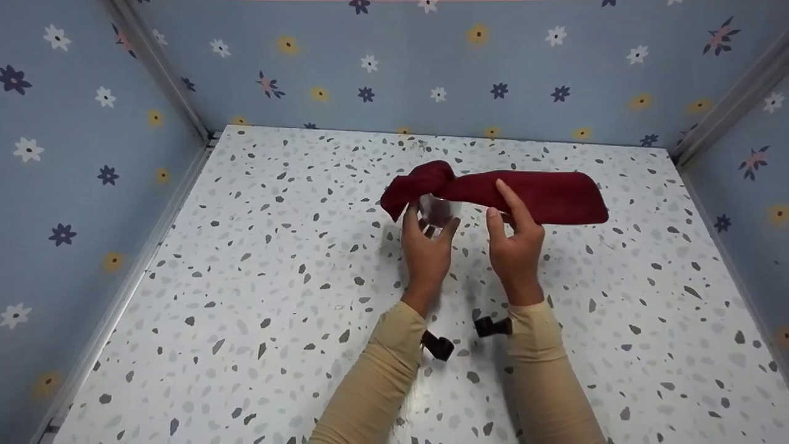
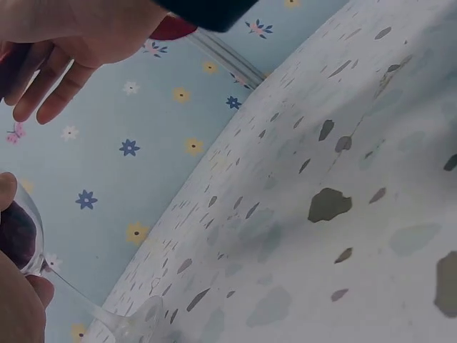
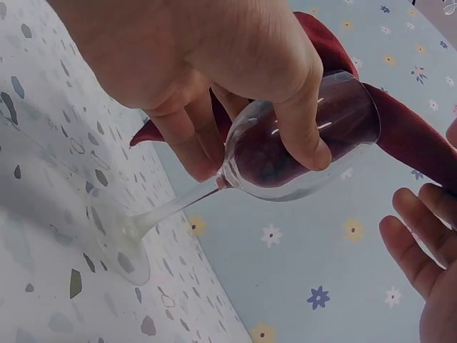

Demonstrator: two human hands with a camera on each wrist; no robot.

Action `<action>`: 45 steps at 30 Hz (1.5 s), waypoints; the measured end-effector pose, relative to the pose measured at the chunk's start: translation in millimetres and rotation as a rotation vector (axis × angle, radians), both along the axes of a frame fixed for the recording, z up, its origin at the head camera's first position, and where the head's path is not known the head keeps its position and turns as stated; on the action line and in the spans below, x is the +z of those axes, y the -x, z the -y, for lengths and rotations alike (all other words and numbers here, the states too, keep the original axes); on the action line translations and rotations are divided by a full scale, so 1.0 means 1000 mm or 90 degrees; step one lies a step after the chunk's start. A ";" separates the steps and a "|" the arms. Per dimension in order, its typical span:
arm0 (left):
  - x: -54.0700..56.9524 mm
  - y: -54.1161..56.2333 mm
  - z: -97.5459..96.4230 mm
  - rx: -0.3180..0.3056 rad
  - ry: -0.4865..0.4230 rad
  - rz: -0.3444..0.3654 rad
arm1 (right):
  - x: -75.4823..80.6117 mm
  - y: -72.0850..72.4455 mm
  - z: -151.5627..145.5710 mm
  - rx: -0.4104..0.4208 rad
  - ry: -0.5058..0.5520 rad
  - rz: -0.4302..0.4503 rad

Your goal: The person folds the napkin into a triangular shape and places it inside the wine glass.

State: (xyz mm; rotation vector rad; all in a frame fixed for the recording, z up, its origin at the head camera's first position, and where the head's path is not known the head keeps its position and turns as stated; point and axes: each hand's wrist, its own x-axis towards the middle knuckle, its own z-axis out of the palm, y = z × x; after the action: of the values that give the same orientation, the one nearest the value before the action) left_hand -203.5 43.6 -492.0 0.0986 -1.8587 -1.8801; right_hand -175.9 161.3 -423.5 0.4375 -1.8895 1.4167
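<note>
My left hand point(image 1: 426, 256) holds a clear wine glass point(image 1: 445, 216) by its bowl, thumb on one side and fingers on the other. In the right wrist view the glass's stem point(image 3: 175, 205) slants down to its foot point(image 3: 118, 236), near the tabletop; whether they touch cannot be told. A dark red cloth point(image 1: 567, 197) lies over the rim, part of it inside the bowl. One bunched end hangs beyond my left hand; the longer flat end stretches right. My right hand point(image 1: 519, 253) holds that flat length, its index finger over the cloth.
The white speckled tabletop point(image 1: 277, 259) extends around both hands. Blue flowered panels stand behind it point(image 1: 431, 68) and along both sides, with metal strips at the corners. A small dark camera mount point(image 1: 439, 346) juts inward from the left wrist, another point(image 1: 492, 325) from the right.
</note>
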 end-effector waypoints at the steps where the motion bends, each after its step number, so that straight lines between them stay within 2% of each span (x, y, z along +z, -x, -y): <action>1: 0.000 0.001 0.000 -0.003 -0.004 -0.004 | -0.001 0.000 0.000 -0.002 0.004 -0.001; 6: 0.001 0.005 0.001 -0.008 -0.004 -0.003 | -0.007 0.002 0.003 -0.002 0.053 -0.003; 12: 0.002 0.005 0.003 -0.008 0.020 0.017 | -0.026 0.006 0.009 0.021 0.162 0.013; 16: 0.001 0.006 0.003 -0.002 0.030 0.013 | -0.036 0.007 0.017 0.023 0.210 0.008; 25: -0.003 0.010 0.002 0.018 0.045 0.013 | -0.051 0.006 0.030 -0.004 0.236 0.019; 32: -0.006 0.008 -0.003 0.044 0.064 0.025 | -0.078 0.025 0.022 0.041 0.304 0.060; 38: -0.008 0.009 -0.006 0.072 0.092 0.026 | -0.080 0.028 0.019 0.055 0.319 0.118; 45: -0.011 0.009 -0.006 0.069 0.110 0.023 | -0.085 0.028 0.017 0.047 0.316 0.150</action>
State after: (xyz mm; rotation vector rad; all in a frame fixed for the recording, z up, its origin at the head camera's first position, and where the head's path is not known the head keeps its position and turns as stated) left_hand -212.0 49.6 -503.2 0.1722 -1.9899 -1.6480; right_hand -203.7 143.9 -508.0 0.1002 -1.6233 1.9850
